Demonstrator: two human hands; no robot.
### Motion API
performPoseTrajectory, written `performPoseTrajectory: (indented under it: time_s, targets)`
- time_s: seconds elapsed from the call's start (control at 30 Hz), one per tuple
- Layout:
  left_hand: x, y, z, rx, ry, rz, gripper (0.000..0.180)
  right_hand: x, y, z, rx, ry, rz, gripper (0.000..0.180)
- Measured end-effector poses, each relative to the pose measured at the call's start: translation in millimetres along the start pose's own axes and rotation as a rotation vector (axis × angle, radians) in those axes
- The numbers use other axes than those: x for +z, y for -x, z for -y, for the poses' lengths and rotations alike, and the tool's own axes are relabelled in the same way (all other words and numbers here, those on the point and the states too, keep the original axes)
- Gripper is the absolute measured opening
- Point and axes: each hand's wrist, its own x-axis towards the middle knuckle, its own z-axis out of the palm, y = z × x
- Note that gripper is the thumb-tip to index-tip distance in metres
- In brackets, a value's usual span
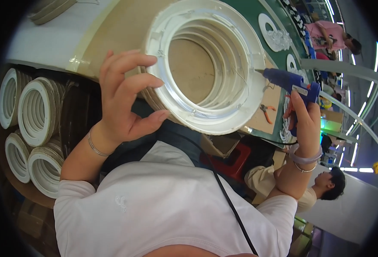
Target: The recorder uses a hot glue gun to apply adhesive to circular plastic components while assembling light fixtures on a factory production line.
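Note:
A stack of white rings (pixel 245 100) with a wide round opening stands on the brown board in front of me, thin wires running along its inner face. At its left rim is my left hand (pixel 127 92), fingers spread, index and middle fingertips resting on the white edge and thumb beside the lower rim. My right hand (pixel 303 113) is wrapped round a blue glue gun (pixel 285 79). The gun's nozzle points left and lies at the ring's right edge; whether it touches cannot be told. A black cord (pixel 223 188) runs down across my shirt.
More white ring stacks (pixel 37 111) sit in a dark container at left. Orange-handled pliers (pixel 266 113) lie on the board to the right. White flat rings with a clear plastic heap (pixel 279 40) rest on the green surface. A red stool (pixel 236 160) and other people are beyond.

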Motion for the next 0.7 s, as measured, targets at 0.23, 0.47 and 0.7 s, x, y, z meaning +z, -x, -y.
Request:
performPoseTrajectory:
  time_s: [0.23, 0.47, 0.7]
  targets:
    - [-13.5, -16.8, 2.6, 0.005, -0.028, -0.004, 0.037, -13.8, -3.9, -9.9, -0.097, -0.144, 0.04, 0.025]
    - [-29.2, -97.2, 12.1, 0.036, -0.246, 0.265, 0.034, 3.2, -4.1, 4.0, -0.179, -0.307, -0.047, 0.027]
    - [-3.6, -122.1, 30.9, 0.012, -0.309, 0.631, 0.044, -0.3, -11.5, 2.7, -0.211, -0.328, -0.047, 0.025]
